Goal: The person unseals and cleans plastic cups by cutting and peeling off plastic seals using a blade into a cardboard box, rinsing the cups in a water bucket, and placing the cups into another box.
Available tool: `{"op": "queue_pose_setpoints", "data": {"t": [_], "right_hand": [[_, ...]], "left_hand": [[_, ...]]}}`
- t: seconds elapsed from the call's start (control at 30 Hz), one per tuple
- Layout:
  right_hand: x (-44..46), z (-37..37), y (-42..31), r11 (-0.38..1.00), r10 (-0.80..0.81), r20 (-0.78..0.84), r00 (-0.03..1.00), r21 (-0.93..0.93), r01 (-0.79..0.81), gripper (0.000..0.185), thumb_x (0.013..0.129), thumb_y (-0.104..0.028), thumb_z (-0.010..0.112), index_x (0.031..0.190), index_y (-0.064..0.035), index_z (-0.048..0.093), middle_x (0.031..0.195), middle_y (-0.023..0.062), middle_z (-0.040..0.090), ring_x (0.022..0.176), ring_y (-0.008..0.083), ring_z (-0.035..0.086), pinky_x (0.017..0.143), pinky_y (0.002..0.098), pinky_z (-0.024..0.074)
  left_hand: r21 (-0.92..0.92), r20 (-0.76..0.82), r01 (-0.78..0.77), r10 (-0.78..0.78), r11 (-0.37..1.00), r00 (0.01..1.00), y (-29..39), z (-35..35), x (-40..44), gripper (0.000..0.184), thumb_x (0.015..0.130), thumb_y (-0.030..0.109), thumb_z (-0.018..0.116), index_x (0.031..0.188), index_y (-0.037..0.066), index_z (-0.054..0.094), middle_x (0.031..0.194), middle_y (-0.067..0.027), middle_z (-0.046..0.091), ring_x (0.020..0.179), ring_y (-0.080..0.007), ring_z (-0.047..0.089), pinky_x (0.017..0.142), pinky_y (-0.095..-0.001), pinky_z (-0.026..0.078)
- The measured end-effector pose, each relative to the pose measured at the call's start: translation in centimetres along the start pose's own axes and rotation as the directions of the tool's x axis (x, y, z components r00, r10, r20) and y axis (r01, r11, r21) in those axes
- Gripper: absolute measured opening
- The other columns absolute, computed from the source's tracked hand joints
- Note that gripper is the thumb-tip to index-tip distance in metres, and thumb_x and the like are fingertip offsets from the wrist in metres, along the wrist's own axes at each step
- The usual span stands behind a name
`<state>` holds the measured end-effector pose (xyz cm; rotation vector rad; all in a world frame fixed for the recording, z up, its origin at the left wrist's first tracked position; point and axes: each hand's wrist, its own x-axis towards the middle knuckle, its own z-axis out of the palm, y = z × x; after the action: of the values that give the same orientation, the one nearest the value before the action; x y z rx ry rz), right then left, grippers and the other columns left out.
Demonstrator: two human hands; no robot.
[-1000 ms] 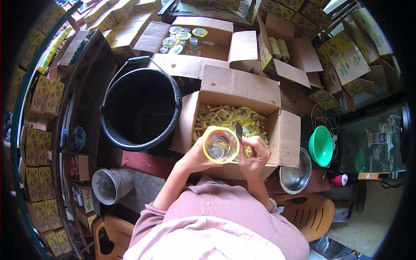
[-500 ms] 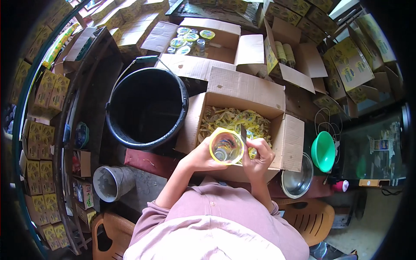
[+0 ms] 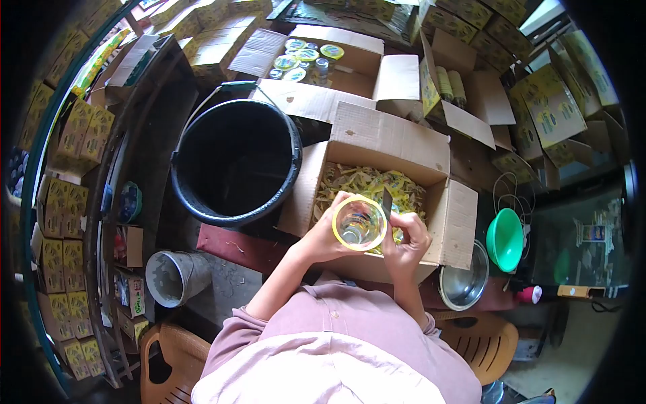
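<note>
My left hand (image 3: 326,236) is wrapped round a clear plastic cup (image 3: 355,232) with a yellow rim, its open end facing me. Just right of the cup, my right hand (image 3: 406,246) pinches a dark flat blade (image 3: 387,204) that stands upright beside the rim. Both hands are over the near edge of an open cardboard box (image 3: 390,138), which holds yellow and clear plastic shreds (image 3: 397,185).
A large black bucket (image 3: 235,161) stands left of the box. Behind it, another carton (image 3: 316,101) holds several lidded cups (image 3: 294,59). A steel bowl (image 3: 464,279) and a green bowl (image 3: 506,240) sit at right, a grey bucket (image 3: 176,277) at lower left.
The view has shifted, so the surroundings appear further right. The cup and blade remain held close together, with only slight changes in the cup's tilt.
</note>
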<state>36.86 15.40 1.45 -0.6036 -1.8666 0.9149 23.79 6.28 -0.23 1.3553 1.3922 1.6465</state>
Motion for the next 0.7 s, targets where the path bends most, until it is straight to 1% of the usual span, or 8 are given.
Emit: {"op": "queue_pose_setpoints", "data": {"t": [0.03,0.1,0.13,0.23,0.27,0.5,0.6,0.7], "right_hand": [[0.1,-0.1,-0.1,0.999,0.008,0.007,1.0,0.034,-0.008,0.014,0.066,0.008,0.065,0.075,-0.0008,0.061,0.068,0.0081,0.06,0.057,0.015,0.057,0.055,0.0245,0.0435],[-0.1,-0.1,-0.3,0.999,0.034,-0.011,0.999,0.032,-0.034,0.013,0.066,0.007,0.066,0.075,-0.0009,0.061,0.068,0.0079,0.06,0.057,0.015,0.057,0.055,0.0244,0.0435],[-0.2,-0.1,-0.4,0.998,0.046,-0.019,0.999,0.033,-0.045,0.012,0.066,0.006,0.066,0.074,-0.001,0.061,0.068,0.0078,0.06,0.057,0.015,0.057,0.055,0.0244,0.0435],[-0.5,-0.3,-0.2,0.999,-0.017,0.016,1.0,-0.032,0.017,0.011,0.071,0.008,0.064,0.075,0.0014,0.057,0.07,0.0054,0.056,0.063,0.0087,0.053,0.056,0.021,0.0435],[-0.4,-0.2,-0.4,0.999,-0.032,-0.002,0.999,-0.043,0.032,0.011,0.07,0.007,0.064,0.075,0.0009,0.057,0.069,0.0056,0.056,0.062,0.0099,0.053,0.056,0.0217,0.0432],[-0.1,0.1,-0.6,0.981,-0.15,-0.038,0.988,-0.127,0.144,0.014,0.066,0.008,0.065,0.075,0.0006,0.058,0.069,0.0079,0.057,0.062,0.0161,0.056,0.056,0.0248,0.043],[0.1,0.1,-0.7,0.982,-0.152,-0.038,0.988,-0.12,0.146,0.015,0.065,0.009,0.064,0.076,0.0001,0.058,0.069,0.008,0.058,0.063,0.0166,0.057,0.056,0.0255,0.0431],[0.4,0.2,-0.6,0.982,-0.155,-0.044,0.987,-0.115,0.15,0.016,0.066,0.01,0.064,0.077,0.0001,0.059,0.069,0.0077,0.057,0.062,0.0163,0.057,0.055,0.0255,0.0425]], "left_hand": [[0.082,0.007,-0.034,0.033,0.996,0.999,0.1,-0.2,0.1,0.059,0.058,0.013,0.08,0.108,0.002,0.05,0.105,-0.0092,0.045,0.1,-0.0207,0.049,0.089,-0.0319,0.042],[-0.008,-0.04,0.048,-0.048,0.999,0.998,-0.5,0.0,0.0,0.069,0.058,0.012,0.082,0.114,0.003,0.042,0.107,-0.0089,0.045,0.102,-0.0185,0.049,0.089,-0.0313,0.043],[0.203,-0.025,-0.024,0.029,0.979,0.999,-0.3,-0.2,0.1,0.076,0.059,0.011,0.082,0.118,0.004,0.034,0.109,-0.009,0.046,0.104,-0.0172,0.049,0.089,-0.0312,0.045],[-0.357,-0.155,0.053,-0.115,0.932,0.981,-0.9,0.8,-0.1,0.064,0.06,0.009,0.08,0.112,0.005,0.042,0.113,-0.0097,0.045,0.106,-0.0197,0.047,0.089,-0.0346,0.045],[-0.287,-0.11,0.045,-0.079,0.957,0.991,-0.9,0.5,0.0,0.066,0.063,0.006,0.078,0.115,0.005,0.036,0.113,-0.0097,0.045,0.109,-0.0194,0.048,0.09,-0.0347,0.044],[-0.1,-0.167,0.0,-0.017,0.995,0.986,-0.3,1.3,-0.1,0.061,0.066,0.003,0.074,0.115,0.004,0.037,0.112,-0.0097,0.047,0.105,-0.0198,0.05,0.091,-0.0321,0.043],[0.025,-0.095,-0.001,0.004,1.0,0.995,-0.4,0.8,-0.1,0.065,0.067,0.006,0.075,0.117,0.003,0.034,0.111,-0.0104,0.046,0.106,-0.0201,0.05,0.091,-0.0321,0.043],[-0.021,-0.055,-0.019,0.018,1.0,0.998,-0.6,0.7,-0.1,0.065,0.065,0.005,0.075,0.117,0.003,0.035,0.111,-0.0095,0.046,0.106,-0.02,0.05,0.091,-0.0314,0.042]]}}
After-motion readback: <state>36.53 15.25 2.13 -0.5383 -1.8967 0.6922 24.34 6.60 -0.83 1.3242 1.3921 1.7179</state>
